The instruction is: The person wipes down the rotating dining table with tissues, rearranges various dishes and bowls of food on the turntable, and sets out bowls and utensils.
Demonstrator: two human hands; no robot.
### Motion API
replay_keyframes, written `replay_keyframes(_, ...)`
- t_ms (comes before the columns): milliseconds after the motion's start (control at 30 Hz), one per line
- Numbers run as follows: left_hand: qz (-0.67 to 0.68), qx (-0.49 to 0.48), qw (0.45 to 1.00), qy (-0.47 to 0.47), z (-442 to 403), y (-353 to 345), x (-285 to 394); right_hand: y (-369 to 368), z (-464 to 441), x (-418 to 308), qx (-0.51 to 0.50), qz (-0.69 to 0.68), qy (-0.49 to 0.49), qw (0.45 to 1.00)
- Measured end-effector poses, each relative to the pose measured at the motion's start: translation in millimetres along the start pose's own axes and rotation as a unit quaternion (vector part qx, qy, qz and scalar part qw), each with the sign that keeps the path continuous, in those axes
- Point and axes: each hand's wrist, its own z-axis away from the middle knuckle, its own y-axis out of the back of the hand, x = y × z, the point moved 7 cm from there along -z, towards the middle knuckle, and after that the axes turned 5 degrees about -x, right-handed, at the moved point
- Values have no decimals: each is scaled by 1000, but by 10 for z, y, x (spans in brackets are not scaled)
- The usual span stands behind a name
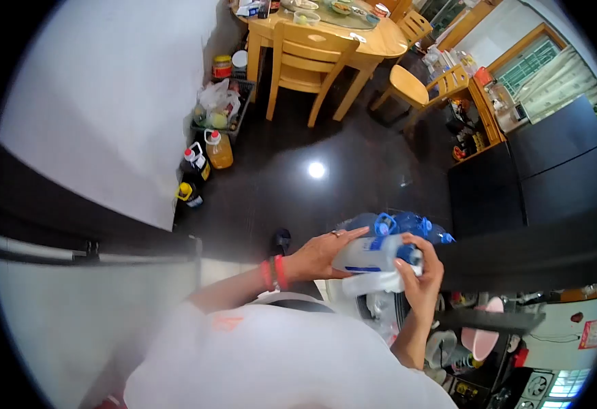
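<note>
A translucent white plastic bottle [368,255] with blue print and a dark blue cap lies sideways in front of my chest. My right hand [424,274] is wrapped round its cap end. At the other end, my left hand [317,256] holds the bottle's base, its fingers stretched along the upper side; the thumb is hard to see. A red band circles the left wrist. Just below the bottle, close to the right fingers, is a blurred white object [366,283] whose kind I cannot make out.
Large blue-capped water jugs [407,223] stand on the floor just beyond my hands. Oil and sauce bottles [219,150] line the left wall beside a black crate [242,102]. Farther off are a wooden table [387,45], chairs [407,85] and a dark fridge [550,170].
</note>
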Motion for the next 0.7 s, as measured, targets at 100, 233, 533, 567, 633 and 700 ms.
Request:
replay_keyframes(100,-30,93,995,-20,-189,565,-502,-439,-893,267,-46,-65,34,996)
replay_keyframes(233,-85,140,986,37,-766,1352,-1037,-760,-2095,662,-87,-104,68,988)
replay_keyframes(533,-115,114,980,120,-2373,2526,-1720,-539,-4261,1105,-31,-91,52,994)
replay_keyframes(567,-112,117,980,115,-2548,2630,-1827,-461,-4472,1168,5,-70,90,993)
replay_keyframes(633,-110,111,981,114,-2903,2794,-2142,-289,-4914,1330,76,-74,109,988)
replay_keyframes(700,-71,116,982,133,-3302,3029,-2570,-89,-5340,1827,135,-108,-4,985)
